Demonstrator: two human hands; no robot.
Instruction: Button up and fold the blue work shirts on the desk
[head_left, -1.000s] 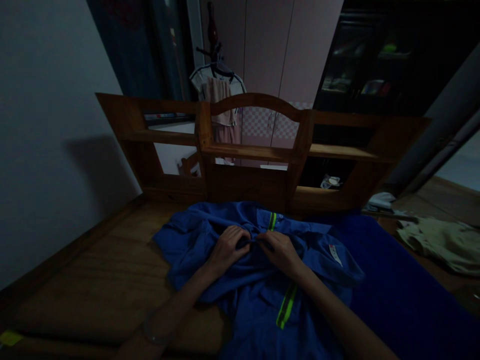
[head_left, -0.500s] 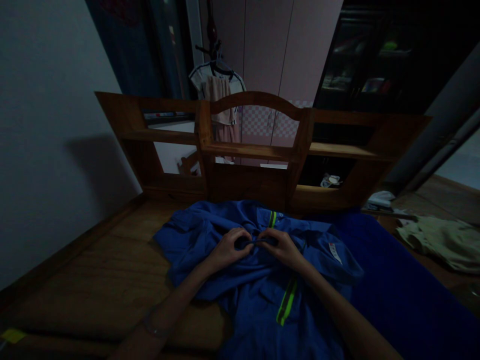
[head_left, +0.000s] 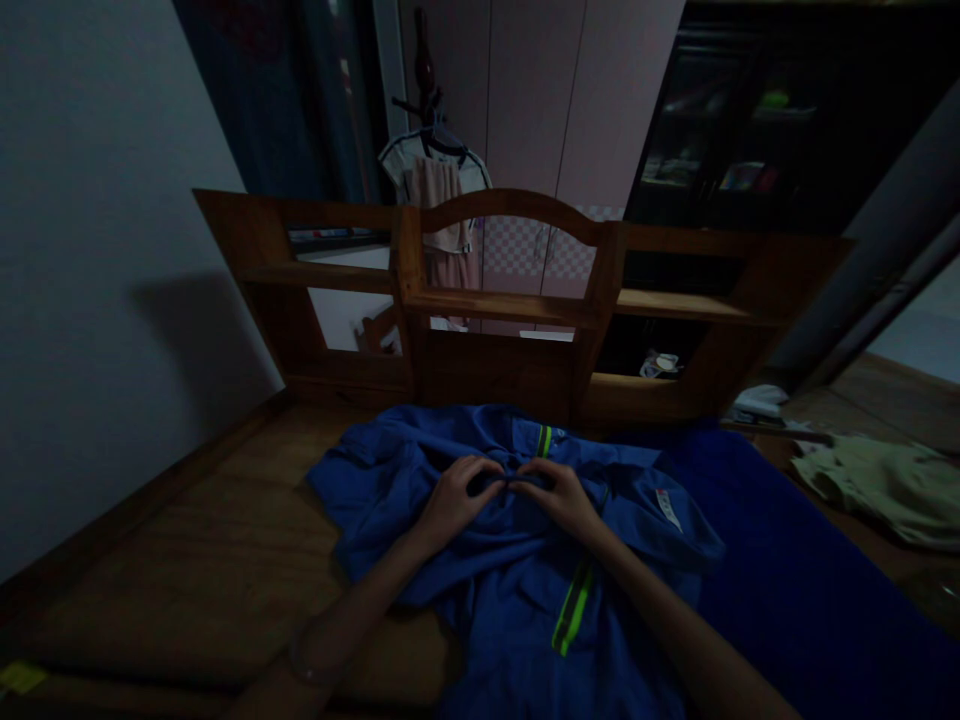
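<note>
**Head view, single entry**

- Item in hand: blue jacket [head_left: 525,600], laid front up on the wooden platform [head_left: 210,540], collar end toward the wooden shelf frame [head_left: 502,300], hem toward the wearer of the camera.
- Left hand [head_left: 454,495]: fingers curled and pinched on the cloth of the upper front, just below the collar. A thin bracelet [head_left: 300,660] sits on that wrist.
- Right hand [head_left: 559,495]: pinched the same way on the facing edge of cloth. The fingertips of the two hands almost touch.
- Progress, as a judgement: the work looks to be at the top of the front opening, with both edges gathered together there.
  - The light is too dim to tell whether the front is fastened lower down.
  - The body and the sleeve on the left are rumpled and bunched, and nothing is folded flat.
- Markings:
  - A lime reflective stripe [head_left: 571,618] runs down the lower front.
  - A shorter lime stripe [head_left: 543,440] lies by the collar.
  - A pale chest patch [head_left: 667,508] is on the right side. Its lettering is too small and dark to read.
  - No brand is legible anywhere.
- Surroundings:
  - A dark blue cloth [head_left: 810,580] lies touching the jacket on the right.
  - An olive garment [head_left: 877,485] lies well apart at the far right.
  - Hanging clothes [head_left: 439,200] show beyond the frame.
  - A yellow slip [head_left: 19,678] lies at the lower left corner, with nothing readable on it.
</note>
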